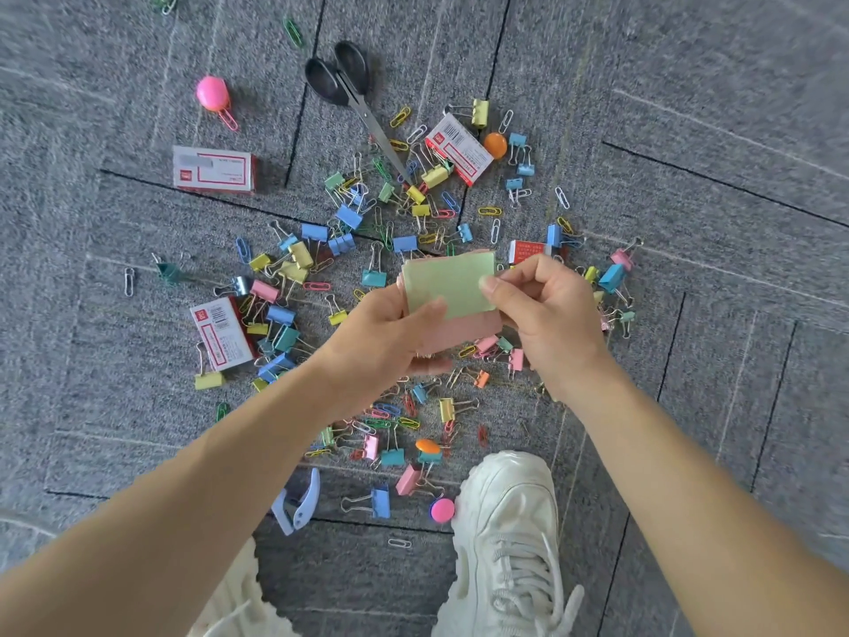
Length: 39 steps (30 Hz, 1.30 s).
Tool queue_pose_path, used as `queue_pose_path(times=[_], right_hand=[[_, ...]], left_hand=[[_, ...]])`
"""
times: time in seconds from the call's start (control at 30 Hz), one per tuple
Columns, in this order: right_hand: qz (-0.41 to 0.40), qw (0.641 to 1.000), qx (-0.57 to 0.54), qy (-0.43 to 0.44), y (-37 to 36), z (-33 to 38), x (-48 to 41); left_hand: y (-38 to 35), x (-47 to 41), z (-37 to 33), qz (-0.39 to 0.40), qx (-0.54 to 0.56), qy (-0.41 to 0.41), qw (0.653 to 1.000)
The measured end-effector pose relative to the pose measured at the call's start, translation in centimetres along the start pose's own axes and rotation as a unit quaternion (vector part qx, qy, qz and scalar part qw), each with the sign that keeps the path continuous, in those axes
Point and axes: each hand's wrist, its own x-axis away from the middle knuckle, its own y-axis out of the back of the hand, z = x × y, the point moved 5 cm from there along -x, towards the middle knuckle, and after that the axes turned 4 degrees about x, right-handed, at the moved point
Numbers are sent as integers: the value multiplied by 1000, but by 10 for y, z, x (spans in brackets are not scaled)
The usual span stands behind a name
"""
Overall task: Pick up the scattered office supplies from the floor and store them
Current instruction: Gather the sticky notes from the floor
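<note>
My left hand (386,333) holds a stack of sticky notes, a green pad (448,280) on top of a pink pad (464,331), above the floor. My right hand (546,310) pinches the green pad's right edge between thumb and fingers. Below them the grey carpet is strewn with several coloured binder clips (349,216) and paper clips (489,210). Black-handled scissors (353,91) lie at the top centre. Small red-and-white staple boxes lie at the left (213,170), lower left (220,333) and upper right (459,147).
A pink round magnet clip (213,94) sits at the upper left, an orange one (495,144) near the right box. A light blue staple remover (298,501) and a pink pin (442,510) lie by my white shoe (505,535).
</note>
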Motion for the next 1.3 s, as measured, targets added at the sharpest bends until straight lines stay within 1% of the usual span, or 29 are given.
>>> queue_pose_path(times=[0.07,0.1,0.2,0.33,0.43,0.53,0.6,0.67,0.77,0.83,0.9,1.0,1.13,1.2,1.3], right_hand=[[24,1000,14,5,0,2,-3],[40,999,23,7,-1,3,-4],[70,995,60,39,-6,10,-5],[67,994,58,65,-13,18,-5],[61,995,50,54,-17,22,-7],[77,995,40,39,-20,38,-8],[86,994,42,45,-22,62,-4],[102,992,35,58,-28,100,8],[130,986,46,94,-36,176,39],[143,981,44,121,-33,237,70],[153,974,65,153,-27,296,109],[168,952,123,226,-8,382,180],[162,917,164,326,17,465,291],[162,898,187,363,21,489,342],[173,874,203,407,14,515,411]], left_hand=[[6,0,1,2,-64,12,998],[8,0,1,7,-79,19,997],[13,1,-2,33,-89,34,995],[19,3,-7,39,-113,27,992],[24,4,-18,0,-139,6,990],[30,12,-38,-39,-220,-20,975],[33,30,-62,-66,-269,-28,961],[40,57,-90,-86,-284,-27,955],[37,118,-148,-109,-280,-65,951],[24,166,-192,-105,-267,-87,954],[7,220,-226,-98,-265,-104,954],[-24,309,-273,-97,-258,-158,948],[-60,438,-299,-98,-263,-227,933],[-70,496,-298,-113,-290,-255,915],[-73,574,-293,-173,-334,-314,872]])
